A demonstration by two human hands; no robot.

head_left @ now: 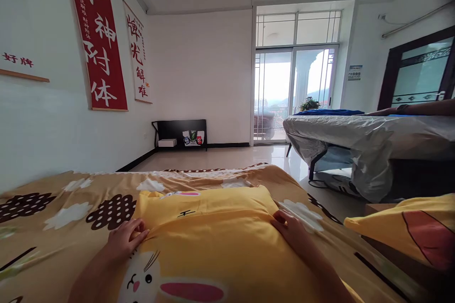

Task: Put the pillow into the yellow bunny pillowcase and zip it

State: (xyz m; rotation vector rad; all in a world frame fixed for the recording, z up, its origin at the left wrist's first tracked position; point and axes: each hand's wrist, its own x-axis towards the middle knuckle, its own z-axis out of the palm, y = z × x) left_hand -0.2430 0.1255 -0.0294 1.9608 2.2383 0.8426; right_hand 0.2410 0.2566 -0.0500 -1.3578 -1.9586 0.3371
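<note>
L hand [125, 238] & R hand [289, 227] each grasp a side edge of the soft yellow rabbit-print cloth [213, 241], fingers curled on it; it lies btwn them, far edge a bit past the fingertips. Tan cloud-patterned fabric sheet [76, 244] leaves wide room L of the L fingers, less R of the R fingers, twd a yellow cloth w/ red patch [423, 232]. Pale glossy floor [234, 154] lies well beyond.

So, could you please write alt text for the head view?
A person's left hand and right hand hold opposite sides of a yellow rabbit-print cloth on a tan cloud-patterned sheet. Beyond are a white wall and sliding glass doors.
</note>
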